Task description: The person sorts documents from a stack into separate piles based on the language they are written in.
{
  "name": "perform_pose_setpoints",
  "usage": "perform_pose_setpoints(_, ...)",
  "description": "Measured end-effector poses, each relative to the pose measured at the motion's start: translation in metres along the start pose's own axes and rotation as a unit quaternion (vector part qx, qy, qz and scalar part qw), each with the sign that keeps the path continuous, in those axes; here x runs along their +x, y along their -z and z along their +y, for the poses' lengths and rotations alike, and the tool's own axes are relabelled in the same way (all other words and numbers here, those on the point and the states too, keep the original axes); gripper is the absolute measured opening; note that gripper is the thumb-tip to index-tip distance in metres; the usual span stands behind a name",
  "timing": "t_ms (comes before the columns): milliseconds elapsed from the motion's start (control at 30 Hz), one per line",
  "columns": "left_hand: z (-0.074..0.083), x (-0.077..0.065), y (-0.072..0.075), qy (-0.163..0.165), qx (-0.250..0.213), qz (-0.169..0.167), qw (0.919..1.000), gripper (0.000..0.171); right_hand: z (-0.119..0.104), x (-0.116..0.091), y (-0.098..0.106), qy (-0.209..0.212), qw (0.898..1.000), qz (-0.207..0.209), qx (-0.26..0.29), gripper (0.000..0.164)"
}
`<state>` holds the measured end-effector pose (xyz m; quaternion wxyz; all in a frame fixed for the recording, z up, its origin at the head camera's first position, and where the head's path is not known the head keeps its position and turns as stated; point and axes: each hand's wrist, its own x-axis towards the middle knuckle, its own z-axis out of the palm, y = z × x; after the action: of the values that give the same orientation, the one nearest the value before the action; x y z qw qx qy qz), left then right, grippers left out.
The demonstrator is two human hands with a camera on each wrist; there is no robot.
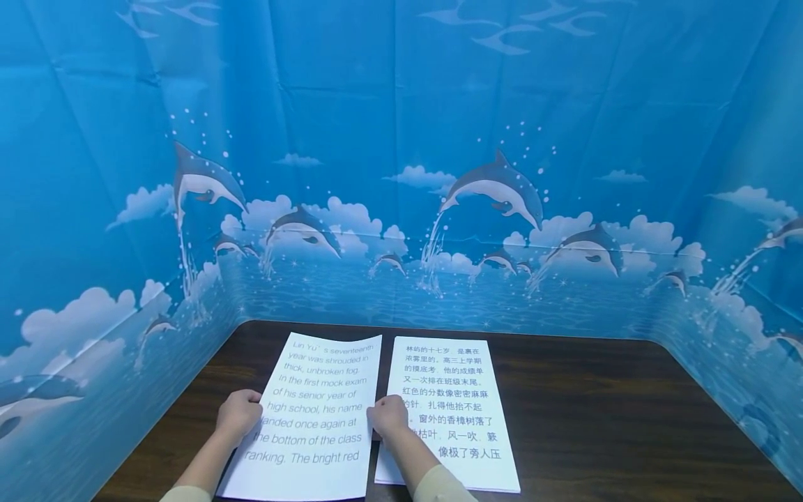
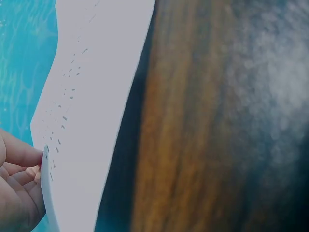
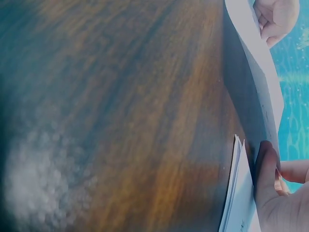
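A white sheet of paper printed with large English text is held by its two side edges, slightly bowed. My left hand pinches its left edge between thumb and fingers, also seen in the left wrist view, where the sheet stands off the table. The right hand pinches the opposite edge; in the right wrist view its thumb and fingers meet on the paper. Beneath the right hand and forearm lies a stack of sheets with Chinese text, partly covered by them.
The dark wood table extends to the right of the stack. Behind and at both sides hangs a blue curtain with dolphins and clouds, meeting the table's rounded back edge.
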<state>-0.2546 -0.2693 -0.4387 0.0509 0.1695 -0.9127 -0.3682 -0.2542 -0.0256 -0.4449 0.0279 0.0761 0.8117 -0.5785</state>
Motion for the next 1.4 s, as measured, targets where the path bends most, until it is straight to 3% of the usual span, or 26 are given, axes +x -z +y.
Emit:
perform_pose_setpoints(300, 0.0, 0.001, -0.003, 0.011, -0.007, 0.012, 0.9998, 0.029, -0.001, -0.002, 0.003, 0.0, 1.0, -0.02, 0.002, 0.012)
perform_pose_setpoints(633, 0.002, -0.003, 0.0, -0.004, 0.003, 0.017, 0.9998, 0.026, -0.001, -0.003, 0.006, 0.005, 0.999, -0.038, 0.004, 0.01)
perform_pose_setpoints(933, 0.005, -0.007, 0.004, 0.019, 0.017, 0.024, 0.9994, 0.027, -0.004, -0.004, 0.012, 0.002, 0.999, -0.043, 0.022, 0.01)
perform_pose_setpoints(1400, 0.006, -0.006, 0.007, 0.029, 0.037, 0.028, 0.9985, 0.029, -0.001, 0.0, 0.018, 0.005, 0.999, -0.029, -0.013, 0.013)
